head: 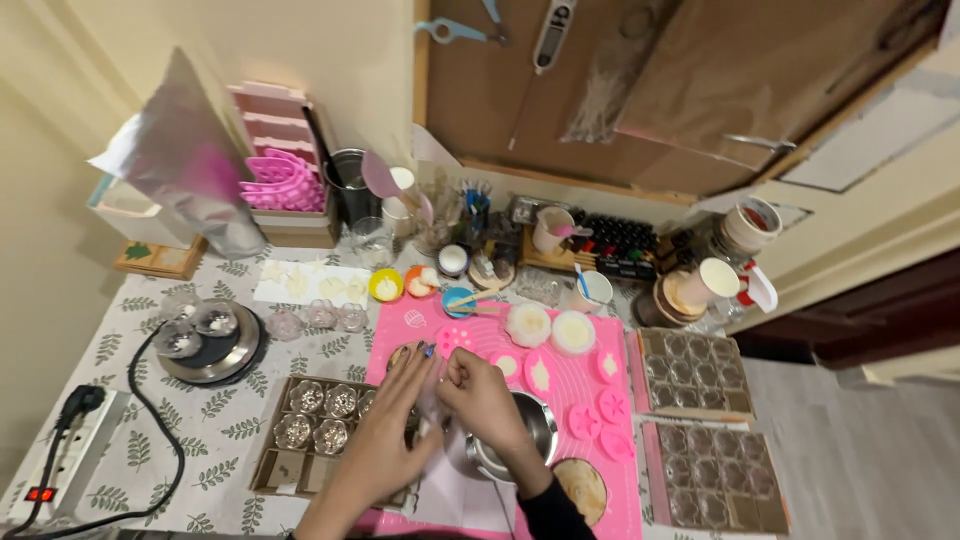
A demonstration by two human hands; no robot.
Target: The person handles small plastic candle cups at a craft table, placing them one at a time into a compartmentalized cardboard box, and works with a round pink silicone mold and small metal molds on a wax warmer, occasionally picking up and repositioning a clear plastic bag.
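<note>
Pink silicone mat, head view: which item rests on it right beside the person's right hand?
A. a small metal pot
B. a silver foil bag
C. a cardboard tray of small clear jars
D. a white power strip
A: the small metal pot sits on the pink silicone mat directly beside the right hand; the power strip, cardboard tray and foil bag all lie off the mat, further left.

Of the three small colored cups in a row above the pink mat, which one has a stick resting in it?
The blue cup, rightmost of the three. A wooden stick lies across it, while the yellow cup and orange cup have none.
</note>
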